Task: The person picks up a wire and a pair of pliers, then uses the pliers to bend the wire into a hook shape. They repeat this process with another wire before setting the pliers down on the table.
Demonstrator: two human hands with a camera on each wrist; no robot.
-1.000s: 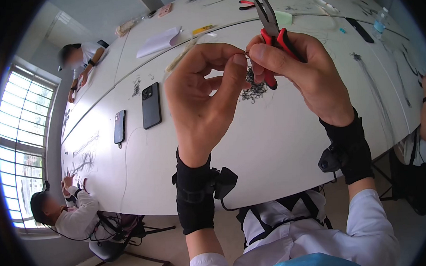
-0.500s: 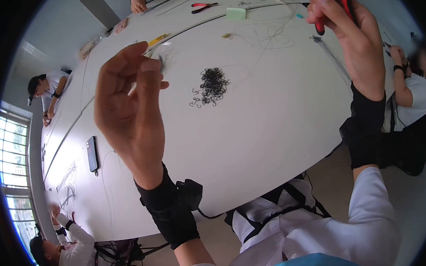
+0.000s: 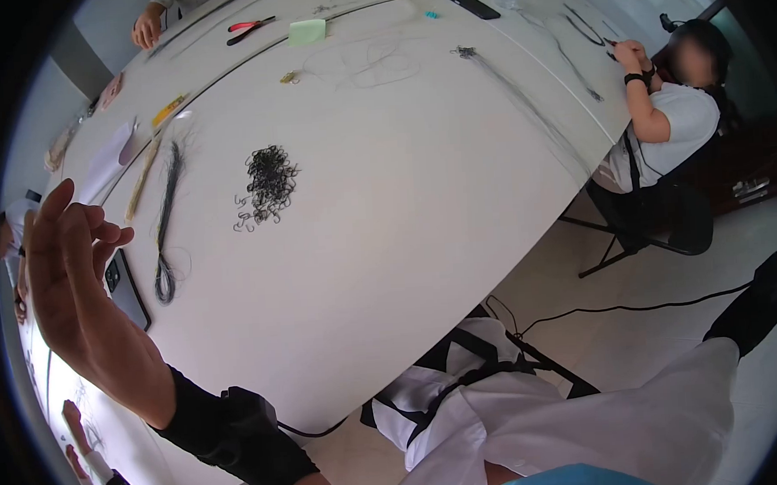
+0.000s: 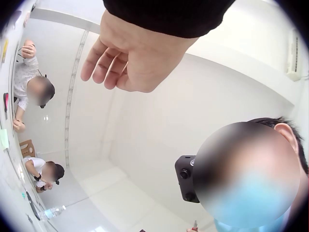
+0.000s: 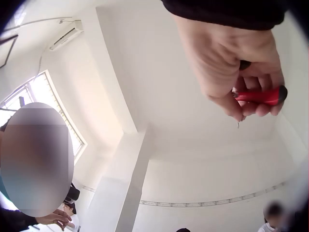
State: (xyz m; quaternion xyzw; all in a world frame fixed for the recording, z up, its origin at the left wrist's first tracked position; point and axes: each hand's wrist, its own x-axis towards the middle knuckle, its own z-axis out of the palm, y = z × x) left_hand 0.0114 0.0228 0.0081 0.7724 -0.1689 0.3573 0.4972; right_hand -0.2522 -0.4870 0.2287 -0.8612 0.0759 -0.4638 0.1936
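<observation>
My left hand (image 3: pixel 84 302) is raised over the left part of the table, its fingers loosely bent with nothing visible in them. In the right wrist view my right hand (image 5: pixel 217 63) grips red-handled pliers (image 5: pixel 263 96) in its palm. A thin, small bent piece like a hook (image 5: pixel 238 124) sticks out at its thumb and fingertips. The head view shows only the right forearm, the hand being out of frame. A pile of small dark hooks (image 3: pixel 271 178) lies on the white table (image 3: pixel 362 235), to the right of my left hand. Between them lies a looped bundle of dark thread (image 3: pixel 172 201).
A dark phone (image 3: pixel 130 300) lies partly behind my left hand. Farther off are a pale thread bundle (image 3: pixel 143 181), a yellow cutter (image 3: pixel 169 109), a green note (image 3: pixel 307 32) and other red-handled pliers (image 3: pixel 250 28). A person (image 3: pixel 680 113) sits at the right table edge.
The hands were together at first, then parted. My right hand has swung right with the pliers, out of the head view. The head view has turned right, and the left hand now appears farther left.
</observation>
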